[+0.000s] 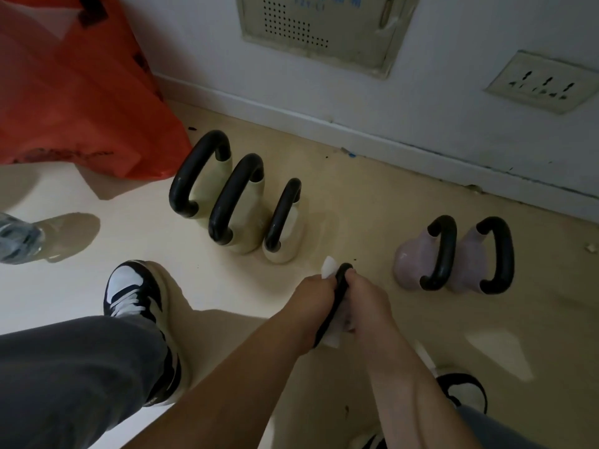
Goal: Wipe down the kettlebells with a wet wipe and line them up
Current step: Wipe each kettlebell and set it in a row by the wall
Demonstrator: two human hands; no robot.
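Had left grip clamped on wipe and kettlebell handle, right grip wrapped round same handle, both arms stretched downward.

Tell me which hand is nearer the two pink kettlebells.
Right. The right hand grips the black handle on the side facing the pink kettlebells; the left hand, holding the wet wipe, is on the handle's far side.

Left hand, right hand grip kettlebell handle, wet wipe pinched against it.
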